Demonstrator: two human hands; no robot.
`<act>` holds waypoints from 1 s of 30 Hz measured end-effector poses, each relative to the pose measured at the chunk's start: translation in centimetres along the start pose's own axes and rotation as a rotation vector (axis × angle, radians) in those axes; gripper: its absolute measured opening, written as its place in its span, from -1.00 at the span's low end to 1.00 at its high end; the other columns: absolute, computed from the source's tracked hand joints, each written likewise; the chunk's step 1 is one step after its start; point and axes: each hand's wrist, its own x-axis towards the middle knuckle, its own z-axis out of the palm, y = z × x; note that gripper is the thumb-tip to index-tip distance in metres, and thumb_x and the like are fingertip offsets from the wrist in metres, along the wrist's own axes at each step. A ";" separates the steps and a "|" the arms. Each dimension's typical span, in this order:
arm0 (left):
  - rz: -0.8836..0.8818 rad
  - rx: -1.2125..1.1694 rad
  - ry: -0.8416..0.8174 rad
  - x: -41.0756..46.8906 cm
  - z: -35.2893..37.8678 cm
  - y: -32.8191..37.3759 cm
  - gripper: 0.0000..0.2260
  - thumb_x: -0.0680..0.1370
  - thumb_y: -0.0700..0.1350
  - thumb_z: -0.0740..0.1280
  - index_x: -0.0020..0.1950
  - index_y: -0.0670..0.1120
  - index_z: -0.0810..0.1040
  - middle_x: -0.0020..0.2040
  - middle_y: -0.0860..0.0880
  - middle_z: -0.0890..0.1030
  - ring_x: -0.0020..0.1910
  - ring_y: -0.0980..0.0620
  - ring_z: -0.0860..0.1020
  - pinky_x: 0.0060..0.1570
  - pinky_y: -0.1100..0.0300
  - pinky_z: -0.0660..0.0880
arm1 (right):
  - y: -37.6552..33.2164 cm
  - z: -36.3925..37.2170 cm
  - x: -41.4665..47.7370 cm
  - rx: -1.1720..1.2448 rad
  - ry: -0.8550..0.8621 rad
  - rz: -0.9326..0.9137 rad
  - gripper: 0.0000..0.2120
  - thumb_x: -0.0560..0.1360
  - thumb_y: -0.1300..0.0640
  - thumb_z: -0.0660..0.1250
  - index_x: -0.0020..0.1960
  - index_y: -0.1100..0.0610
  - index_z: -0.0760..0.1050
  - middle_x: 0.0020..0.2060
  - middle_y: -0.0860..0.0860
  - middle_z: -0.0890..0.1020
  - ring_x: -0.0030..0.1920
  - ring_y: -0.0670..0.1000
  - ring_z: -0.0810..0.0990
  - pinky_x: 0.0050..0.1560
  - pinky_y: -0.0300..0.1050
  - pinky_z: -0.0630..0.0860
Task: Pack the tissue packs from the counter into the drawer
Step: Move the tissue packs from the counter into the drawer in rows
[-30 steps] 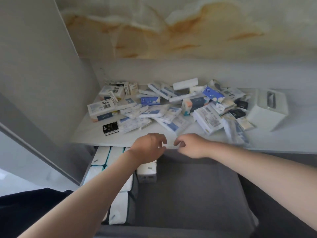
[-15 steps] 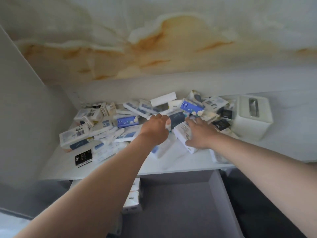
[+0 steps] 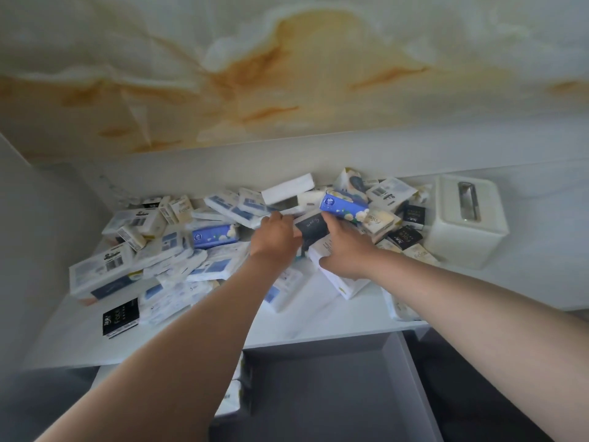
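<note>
Item one, as we find it: a heap of tissue packs [image 3: 220, 266] on the white table [image 3: 334, 320], spread from its left end to a white tissue box [image 3: 465, 224] standing at the right. We count white, blue and black wrappers, lying flat, tilted and overlapping.

Item two: a dark pack [image 3: 310, 229] with pale script, near the middle of the heap, tilted up between the two grips. The left grip [image 3: 274, 237] has its fingers curled and its thumb against the pack's left edge, pinching it. The right grip [image 3: 345, 247] curls its fingers over the pack's right edge, just under a blue pack [image 3: 344, 207]; its thumb stretches out lower, on a large white pack [image 3: 349, 287] that lies beneath. We cannot tell whether the dark pack is clear of the heap or resting on it.

Item three: a second blue pack [image 3: 215, 236] left of the left grip, and a black pack [image 3: 121, 317] near the table's front edge at the left, well apart from both grips.

Item four: the drawer [image 3: 411, 362], pulled open below the table's front edge, grey inside. A few white packs [image 3: 234, 393] sit along its left side, partly hidden by the left forearm [image 3: 191, 330].

Item five: behind the table we note a marbled wall [image 3: 287, 74] of cream and amber
</note>
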 end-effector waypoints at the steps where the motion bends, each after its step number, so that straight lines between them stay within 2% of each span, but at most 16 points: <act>1: 0.021 0.005 0.046 -0.2 -0.3 -0.3 -0.67 0.57 -0.05 0.24 0.32 -0.08 0.47 0.23 -0.11 0.46 0.18 -0.13 0.44 0.11 0.02 0.42 | 0.1 -0.2 -0.1 0.023 0.004 -0.001 -0.06 0.42 -0.02 0.35 0.58 -0.08 -0.20 0.50 0.05 0.22 0.49 0.15 0.21 0.37 0.13 0.29; 4: 0.143 -0.041 0.202 -1.2 -1.6 -1.1 -0.68 0.57 -0.04 0.24 0.29 -0.11 0.47 0.20 -0.12 0.45 0.09 -0.16 0.49 -0.04 -0.01 0.48 | -0.1 -0.7 -1.0 0.045 0.021 -0.058 -0.10 0.47 -0.01 0.35 0.59 -0.05 -0.18 0.45 0.02 0.26 0.44 0.15 0.28 0.33 0.08 0.35; 6: 0.182 -0.085 0.239 -1.9 -2.7 -1.9 -0.68 0.58 -0.04 0.24 0.31 -0.11 0.44 0.20 -0.11 0.42 0.10 -0.16 0.47 -0.11 -0.01 0.48 | -0.6 -0.9 -1.8 0.048 0.041 -0.117 -0.12 0.51 0.02 0.34 0.59 -0.03 -0.19 0.46 0.03 0.25 0.40 0.16 0.33 0.27 0.05 0.39; 9: 0.195 -0.189 0.252 -3.1 -4.5 -3.2 -0.66 0.60 -0.07 0.25 0.36 -0.13 0.40 0.26 -0.11 0.38 0.19 -0.14 0.42 -0.02 -0.02 0.48 | -1.5 -1.1 -2.7 0.115 0.093 -0.181 -0.13 0.54 0.04 0.33 0.58 -0.14 -0.24 0.43 0.14 0.33 0.31 0.20 0.44 0.24 0.14 0.45; 11: 0.190 -0.287 0.271 -4.2 -5.7 -4.1 -0.65 0.60 -0.10 0.25 0.37 -0.14 0.38 0.27 -0.11 0.37 0.20 -0.14 0.42 0.09 0.00 0.45 | -2.4 -1.3 -3.4 0.226 0.146 -0.233 -0.12 0.55 0.10 0.34 0.56 -0.23 -0.23 0.42 0.14 0.35 0.22 0.19 0.52 0.16 0.17 0.51; 14: 0.185 -0.407 0.293 -6.4 -7.2 -5.4 -0.69 0.62 -0.12 0.22 0.37 -0.11 0.37 0.26 -0.05 0.35 0.15 -0.06 0.45 0.11 0.13 0.39 | -4.1 -1.1 -4.0 0.389 0.195 -0.220 -0.10 0.54 0.10 0.38 0.57 -0.19 -0.23 0.53 0.06 0.22 0.38 0.14 0.43 0.24 0.03 0.47; 15: 0.170 -0.448 0.282 -7.2 -7.5 -5.8 -0.70 0.63 -0.11 0.20 0.37 -0.09 0.36 0.26 -0.02 0.35 0.14 -0.02 0.45 0.10 0.14 0.39 | -4.8 -1.1 -4.4 0.435 0.194 -0.199 -0.09 0.53 0.06 0.40 0.58 -0.13 -0.20 0.54 0.02 0.22 0.42 0.08 0.38 0.26 -0.06 0.41; 17: 0.121 -0.524 0.245 -9.0 -8.1 -6.7 -0.70 0.65 -0.06 0.18 0.38 -0.04 0.34 0.25 0.03 0.35 0.12 0.03 0.46 0.11 0.10 0.45 | -6.2 -0.7 -5.0 0.521 0.193 -0.198 -0.14 0.48 0.01 0.46 0.57 -0.07 -0.02 0.45 -0.04 0.36 0.39 -0.03 0.40 0.24 -0.14 0.38; 20: 0.086 -0.570 0.228 -11.5 -8.7 -8.2 -0.75 0.64 -0.05 0.19 0.33 0.00 0.37 0.20 0.06 0.40 0.09 0.11 0.45 0.11 0.13 0.44 | -8.5 -0.2 -6.5 0.596 0.194 -0.241 -0.40 0.46 0.10 0.47 0.40 -0.04 0.27 0.16 -0.11 0.54 0.16 -0.08 0.55 0.02 -0.24 0.44; 23: 0.092 -0.590 0.232 -13.8 -9.3 -10.1 -0.79 0.62 -0.08 0.21 0.26 0.04 0.43 0.14 0.06 0.48 0.05 0.15 0.45 0.03 0.27 0.37 | -10.4 0.7 -8.3 0.576 0.163 -0.215 -0.41 0.41 0.07 0.48 0.36 -0.08 0.31 0.04 -0.18 0.55 0.03 -0.11 0.56 -0.06 -0.24 0.44; 27: 0.094 -0.477 0.153 -17.3 -9.5 -13.5 -0.70 0.52 0.07 0.15 0.19 0.03 0.50 0.06 0.06 0.54 0.02 0.08 0.47 0.02 0.12 0.42 | -12.5 1.8 -10.8 0.516 0.019 -0.219 -0.49 0.35 -0.01 0.52 0.23 -0.07 0.39 0.01 -0.15 0.55 0.00 -0.08 0.55 -0.09 -0.20 0.45; 30: 0.164 -0.349 0.112 -20.3 -8.3 -15.9 -0.64 0.50 0.12 0.15 0.15 -0.02 0.55 0.01 0.02 0.59 0.02 0.02 0.50 0.01 0.10 0.41 | -13.5 3.3 -12.0 0.440 -0.104 -0.232 -0.41 0.39 -0.07 0.47 0.33 -0.08 0.29 0.11 -0.08 0.53 0.06 -0.01 0.54 0.00 -0.12 0.50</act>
